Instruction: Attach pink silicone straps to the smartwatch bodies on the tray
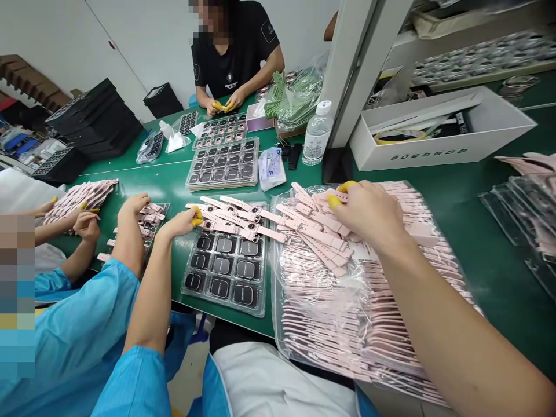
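Observation:
My left hand, with yellow finger covers, is closed at the left end of a pink watch strap. It is over the back rows of a clear plastic tray of square black watch faces. Several pink-strapped watches lie crosswise there. My right hand, also in yellow finger covers, pinches a pink watch strap above a loose heap of straps. That heap rests on a large clear tray packed with rows of bagged pink straps. My right fingers partly hide the strap.
Stacked trays of watch faces, a water bottle and a white box of tools stand behind. A co-worker in black sits opposite. Co-workers' arms reach in at left. Clear trays lie at right.

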The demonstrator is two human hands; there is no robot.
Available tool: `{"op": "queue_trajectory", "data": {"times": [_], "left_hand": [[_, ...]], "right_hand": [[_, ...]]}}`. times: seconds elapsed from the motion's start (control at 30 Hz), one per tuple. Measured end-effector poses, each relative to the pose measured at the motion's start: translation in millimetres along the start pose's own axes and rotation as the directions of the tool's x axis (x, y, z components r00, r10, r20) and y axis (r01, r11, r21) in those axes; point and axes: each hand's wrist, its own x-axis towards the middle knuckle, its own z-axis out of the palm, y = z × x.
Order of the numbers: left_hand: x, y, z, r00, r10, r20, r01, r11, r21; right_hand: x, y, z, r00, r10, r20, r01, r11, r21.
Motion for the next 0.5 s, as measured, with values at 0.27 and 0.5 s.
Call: {"op": "queue_trajectory", "data": {"times": [0.27, 0.5], "left_hand": [[-5, 1, 3.9, 0.999, 0.004, -0.046, 0.006, 0.979, 0.204], [-51, 54, 21.3, 0.963, 0.267, 0.024, -0.267, 0.947, 0.179]], "right_hand": [[6, 8, 4, 0.972, -0.026, -0.235, 0.034, 0.999, 0.029], [5, 8, -8, 0.700, 0.002, -0.715, 0.228, 0.947, 0.226]]}}
